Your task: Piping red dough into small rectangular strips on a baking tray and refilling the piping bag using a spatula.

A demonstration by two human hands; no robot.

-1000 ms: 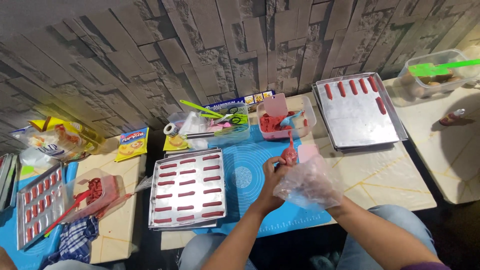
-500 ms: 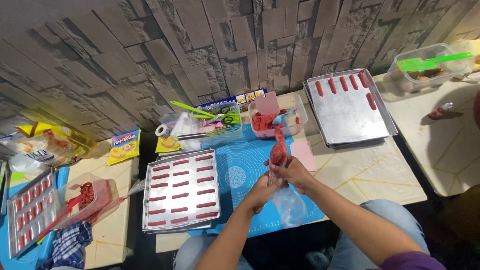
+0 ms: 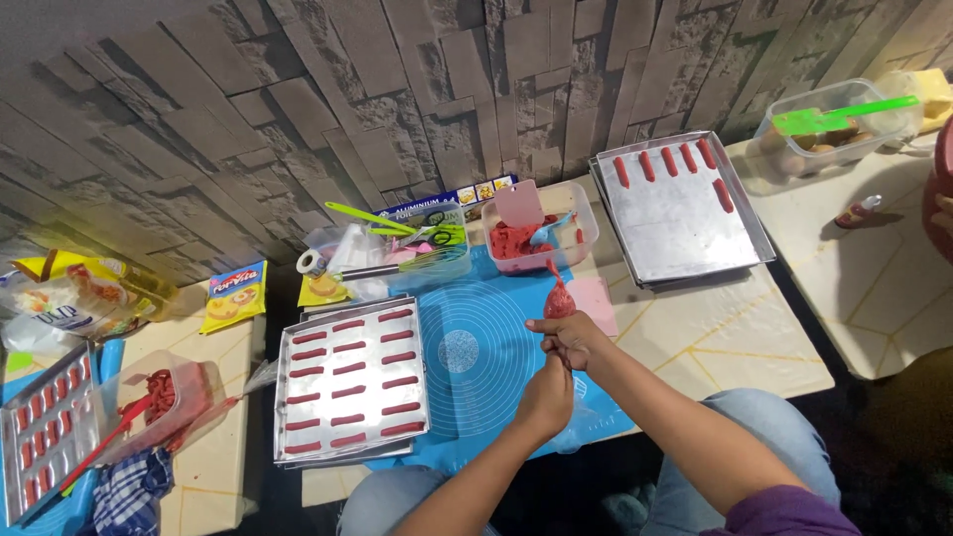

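r. hand (image 3: 568,337) fingers clamped round clear plastic piping bag of red paste (image 3: 557,299); l. hand (image 3: 544,397) gripping bag's tail below; over blue round-marked silicone mat (image 3: 476,369); steel tray of red strips (image 3: 349,382) just beside

three metal trays (image 3: 349,392), two hands (image 3: 561,337), one red piping bag (image 3: 558,300), one blue mat (image 3: 476,357)

Lighting even and fairly bright over the table (image 3: 695,337), from above. The far metal tray (image 3: 685,223) shows a soft sheen without hard glare. The stone wall (image 3: 298,119) darkens toward the upper left corner. Bottom right falls into shadow. Wide-angle bending at the edges; focus sharp throughout.
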